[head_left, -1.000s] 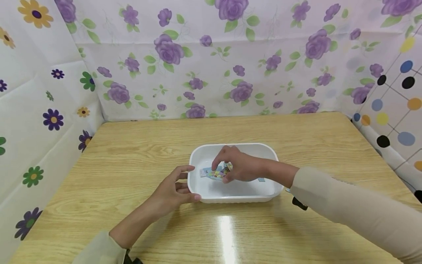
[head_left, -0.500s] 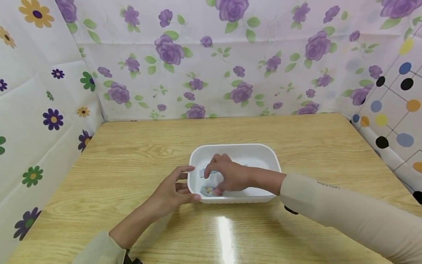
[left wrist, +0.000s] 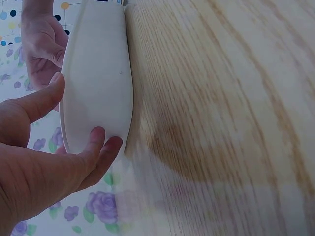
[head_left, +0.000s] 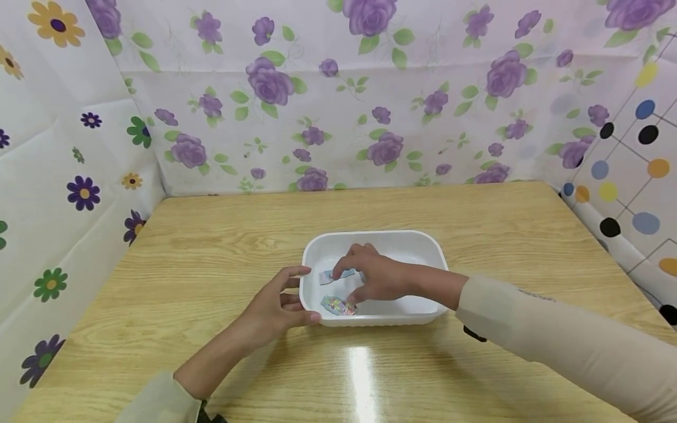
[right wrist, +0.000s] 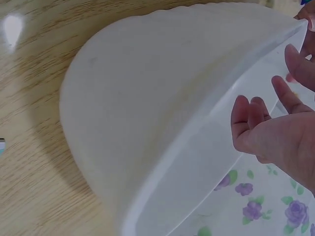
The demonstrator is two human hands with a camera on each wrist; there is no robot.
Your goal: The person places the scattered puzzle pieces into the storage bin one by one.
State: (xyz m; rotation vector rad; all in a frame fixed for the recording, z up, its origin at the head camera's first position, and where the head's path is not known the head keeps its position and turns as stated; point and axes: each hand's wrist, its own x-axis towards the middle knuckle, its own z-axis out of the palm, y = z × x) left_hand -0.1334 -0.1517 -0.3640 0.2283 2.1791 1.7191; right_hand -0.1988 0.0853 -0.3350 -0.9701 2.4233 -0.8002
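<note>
A white plastic tub [head_left: 402, 305] stands on the table. My left hand [head_left: 270, 311] grips its left end, thumb on the near rim and fingers along the end wall. Inside, near the front-left corner, lies a small flat multicoloured piece [head_left: 337, 305] with light-blue edges. A narrow light-blue piece [head_left: 328, 276] lies farther back. My right hand [head_left: 383, 276] reaches into the tub with thumb and forefinger spread apart. Its thumb tip is at the multicoloured piece and its forefinger over the blue one; whether they touch is unclear. This hand hides part of the tub floor.
The wooden table [head_left: 222, 247] extends around the tub. A flowered sheet [head_left: 317, 88] hangs behind, and a dotted sheet [head_left: 629, 194] borders the right. At the left edge of the right wrist view, a small light-coloured object [right wrist: 2, 145] lies on the table.
My right hand has shifted left and nearer within the tub, then slightly back. The multicoloured piece now lies in the front-left corner, apart from the blue one. My left hand has kept its hold.
</note>
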